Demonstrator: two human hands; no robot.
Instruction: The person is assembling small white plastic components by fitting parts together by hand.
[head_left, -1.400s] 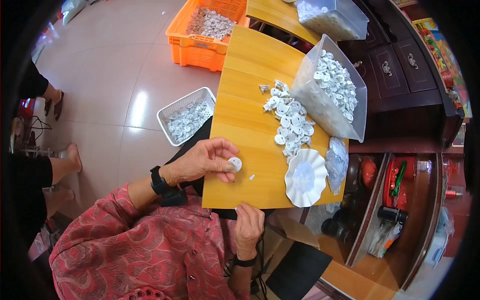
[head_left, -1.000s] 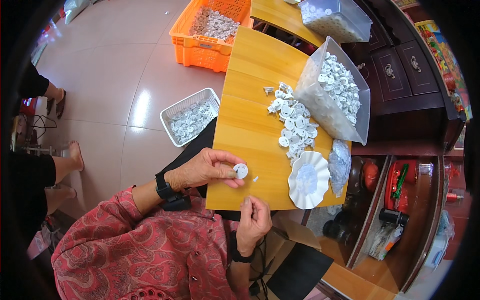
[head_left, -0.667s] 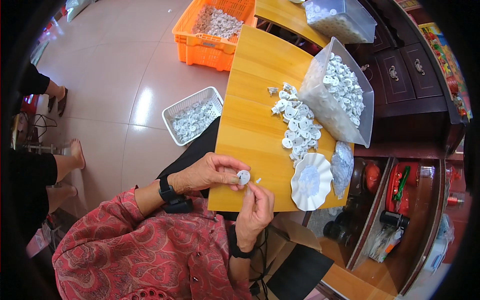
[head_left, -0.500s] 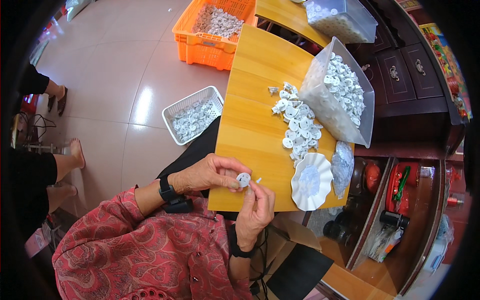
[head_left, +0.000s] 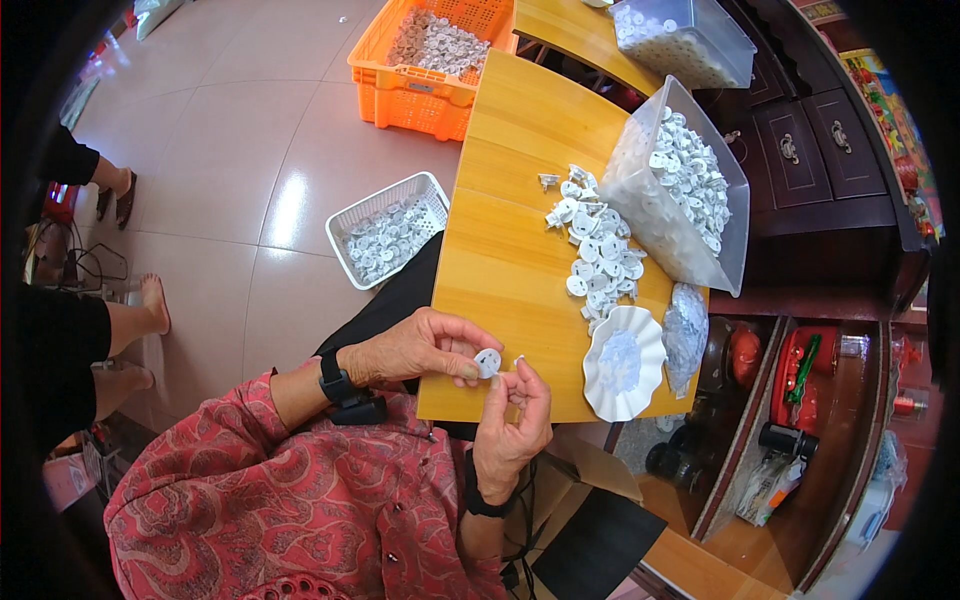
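Between the thumb and fingers of my left hand (head_left: pixel 435 347) is a round white plastic part (head_left: pixel 487 363) with small slots in its face. Just right of it, my right hand (head_left: pixel 512 425) is closed in a pinch, and a small white plastic piece (head_left: pixel 520 360) pokes out above its fingertips. Both hands are over the near edge of the yellow wooden table (head_left: pixel 500 200). A pile of similar round white parts (head_left: pixel 600 255) lies beyond them. To the right of my hands, a scalloped white dish (head_left: pixel 645 385) holds small pale pieces.
A clear bin (head_left: pixel 640 160) of white parts leans at the table's right side, above a plastic bag (head_left: pixel 685 335). On the floor are a white basket (head_left: pixel 350 262) and an orange crate (head_left: pixel 410 105), both holding parts. Another person's legs (head_left: pixel 130 325) show at the left.
My right hand has shifted slightly right, away from the round part, and the small piece in its fingers has turned. My left hand stays almost still.
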